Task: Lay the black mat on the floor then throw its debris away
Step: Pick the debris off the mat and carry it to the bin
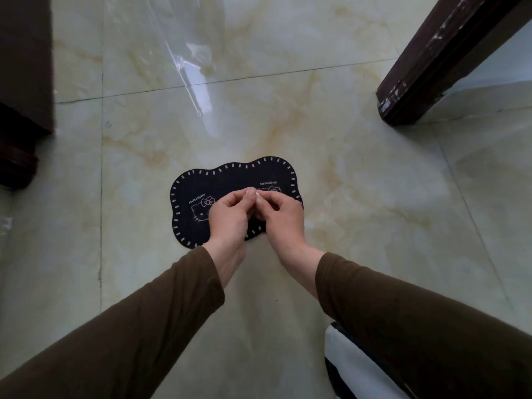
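Note:
The black mat [198, 191], wavy-edged with white dash marks and cat drawings, lies flat on the glossy marble floor [359, 197]. Both my hands hover over its middle with fingertips pinched together. My left hand [229, 216] and my right hand [282, 216] meet at the fingertips, where a tiny pale bit of debris [257, 194] seems pinched between them. Which hand holds it I cannot tell. The mat's lower middle is hidden by my hands. Brown sleeves cover both forearms.
A dark wooden door frame [431, 67] stands at the upper right. Dark brown furniture [23, 82] fills the left edge. A black-and-white striped object [351, 367] lies at the bottom right near my right sleeve.

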`<state>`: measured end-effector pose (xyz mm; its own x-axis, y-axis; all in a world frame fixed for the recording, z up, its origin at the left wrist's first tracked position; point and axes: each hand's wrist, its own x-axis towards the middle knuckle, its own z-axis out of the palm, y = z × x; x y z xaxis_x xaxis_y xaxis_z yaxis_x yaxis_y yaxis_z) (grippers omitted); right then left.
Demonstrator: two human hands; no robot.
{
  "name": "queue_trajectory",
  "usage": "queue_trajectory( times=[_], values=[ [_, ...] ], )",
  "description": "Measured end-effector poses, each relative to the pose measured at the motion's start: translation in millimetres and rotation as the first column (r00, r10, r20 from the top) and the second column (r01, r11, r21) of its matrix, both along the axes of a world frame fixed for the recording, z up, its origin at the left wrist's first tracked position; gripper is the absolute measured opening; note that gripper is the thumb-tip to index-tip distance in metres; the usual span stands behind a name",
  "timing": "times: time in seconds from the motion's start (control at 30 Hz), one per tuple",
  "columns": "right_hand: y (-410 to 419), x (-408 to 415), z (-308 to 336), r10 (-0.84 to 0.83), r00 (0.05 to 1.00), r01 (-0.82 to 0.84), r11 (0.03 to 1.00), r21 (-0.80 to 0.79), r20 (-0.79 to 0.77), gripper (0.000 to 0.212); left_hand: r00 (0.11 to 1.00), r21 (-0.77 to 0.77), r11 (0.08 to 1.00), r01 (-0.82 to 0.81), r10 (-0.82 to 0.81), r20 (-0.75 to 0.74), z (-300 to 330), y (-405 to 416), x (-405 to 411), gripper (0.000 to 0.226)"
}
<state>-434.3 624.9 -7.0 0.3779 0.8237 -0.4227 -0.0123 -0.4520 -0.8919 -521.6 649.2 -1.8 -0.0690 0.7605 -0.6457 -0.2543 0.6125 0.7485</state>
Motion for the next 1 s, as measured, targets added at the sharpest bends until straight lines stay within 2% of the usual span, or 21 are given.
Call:
queue_trajectory(
  times=[0.17,0.33,0.43,0.67,1.0],
  values=[
    [-41,5,43,-0.168,0.963,0.160,0.985,-0.056,-0.209,0.017,0.999,-0.026,1.000,-0.013,0.014,0.031,44,-39,12,0.027],
    [-87,9,109,-0.303,0.909,0.264,0.950,-0.168,-0.286,0.016,1.000,-0.097,0.995,-0.006,0.009,0.025,110,-84,23,0.024],
    [-114,16,157,-0.379,0.876,0.326,0.921,-0.212,-0.299,0.019,0.999,-0.126,0.991,0.043,-0.043,0.009,156,-111,32,0.018],
    [-165,36,255,-0.514,0.800,0.451,0.855,-0.256,-0.310,0.018,0.988,-0.190,0.970,0.151,-0.153,0.007,254,-154,57,0.020],
    [-235,91,349,-0.714,0.605,0.675,0.695,-0.249,-0.353,0.020,0.911,-0.197,0.890,0.411,-0.408,0.056,348,-205,122,0.019]
  ],
)
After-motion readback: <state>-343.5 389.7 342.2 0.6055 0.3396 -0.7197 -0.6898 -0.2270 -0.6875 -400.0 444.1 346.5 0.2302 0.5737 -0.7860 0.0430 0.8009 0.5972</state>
